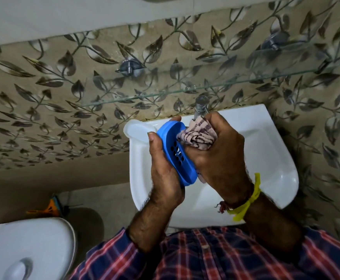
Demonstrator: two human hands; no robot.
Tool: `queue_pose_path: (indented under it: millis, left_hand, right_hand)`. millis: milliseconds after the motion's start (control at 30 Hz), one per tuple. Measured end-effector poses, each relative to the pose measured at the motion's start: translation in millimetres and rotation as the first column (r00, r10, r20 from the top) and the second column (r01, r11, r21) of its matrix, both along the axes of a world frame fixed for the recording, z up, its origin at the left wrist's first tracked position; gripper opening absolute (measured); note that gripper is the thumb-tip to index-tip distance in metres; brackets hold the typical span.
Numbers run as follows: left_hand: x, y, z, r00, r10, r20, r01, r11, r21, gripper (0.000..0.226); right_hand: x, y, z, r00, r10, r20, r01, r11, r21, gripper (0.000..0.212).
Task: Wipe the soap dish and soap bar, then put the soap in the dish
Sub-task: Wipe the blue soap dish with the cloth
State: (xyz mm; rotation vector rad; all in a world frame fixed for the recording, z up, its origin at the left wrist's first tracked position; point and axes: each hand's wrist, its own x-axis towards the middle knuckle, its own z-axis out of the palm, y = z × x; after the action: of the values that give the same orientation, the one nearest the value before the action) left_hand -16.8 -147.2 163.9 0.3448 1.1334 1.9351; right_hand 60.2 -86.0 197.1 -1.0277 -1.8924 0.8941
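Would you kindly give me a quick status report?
Left hand grips blue soap dish over sink. Right hand presses cloth into dish. Soap bar not visible. Nothing obstructing.

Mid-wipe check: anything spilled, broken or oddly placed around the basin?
Nothing stands out. The left hand holds the blue slotted plastic soap dish tilted over the white ceramic basin, and the right hand presses a striped cloth into it. No soap bar shows.

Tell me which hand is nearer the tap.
Right. The right hand, bunching the cloth, sits just below the tap. The left hand holds the soap dish lower and further left.
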Motion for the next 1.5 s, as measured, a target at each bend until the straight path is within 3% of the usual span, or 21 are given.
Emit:
queue_pose_path:
  millis: [267, 400, 467, 533, 667, 800, 967, 1100, 1200, 1367, 1500]
  left_hand:
    - [-1, -1, 4, 1.000, 0.024, -0.016, -0.024, 1.000, -0.007, 0.070]
    - [4, -3, -3, 1.000, -0.028, -0.008, 0.028, 0.999, -0.023, 0.074]
    - [4, -4, -4, 0.999, -0.040, 0.008, 0.040, 0.999, -0.008, 0.071]
    - [3, -5, -4, 0.999, -0.044, 0.023, 0.044, 0.999, 0.007, 0.070]
    - [3, -4, -4, 0.997, -0.070, 0.026, 0.071, 0.997, -0.032, 0.071]
    - [-3, -7, -5, 0.998, -0.045, 0.046, 0.046, 0.999, -0.012, 0.073]
    - [0, -5, -5, 0.997, -0.052, 0.051, 0.055, 0.996, -0.067, 0.080]
    - [-4, -7, -7, 0.997, -0.054, 0.060, 0.057, 0.997, -0.047, 0.080]
    - [-2, -6, -10, 0.997, -0.052, 0.052, 0.056, 0.995, -0.081, 0.080]
    - [-7, -7, -8, 0.998, -0.050, 0.047, 0.054, 0.996, -0.077, 0.073]
    - [-7, -8, -9, 0.999, -0.034, 0.028, 0.037, 0.994, -0.107, 0.072]
  right_hand:
    - [-5, -2, 2, 0.997, 0.028, -0.078, -0.025, 0.999, 0.030, 0.034]
    - [-10, -3, 4, 0.991, -0.045, -0.129, 0.049, 0.998, 0.031, 0.032]
    - [-13, -3, 5, 0.988, 0.015, -0.155, -0.007, 0.999, 0.054, 0.030]
    - [-11, -3, 5, 0.987, 0.092, -0.135, -0.085, 0.995, 0.053, 0.028]
    - [-10, -2, 7, 0.991, 0.050, -0.122, -0.044, 0.998, 0.051, 0.027]
    - [-6, -4, 8, 0.975, 0.206, -0.084, -0.201, 0.978, 0.057, 0.030]
    - [-1, -2, 7, 0.994, 0.107, -0.008, -0.107, 0.993, 0.044, 0.031]
    - [2, -7, 10, 0.967, 0.252, 0.030, -0.253, 0.967, 0.035, 0.033]
    - [1, -5, 6, 0.989, 0.143, 0.049, -0.145, 0.988, 0.051, 0.028]
    - [4, -5, -1, 0.972, 0.213, 0.099, -0.216, 0.976, 0.016, 0.036]
    - [0, -14, -5, 0.993, 0.089, 0.074, -0.090, 0.996, 0.020, 0.030]
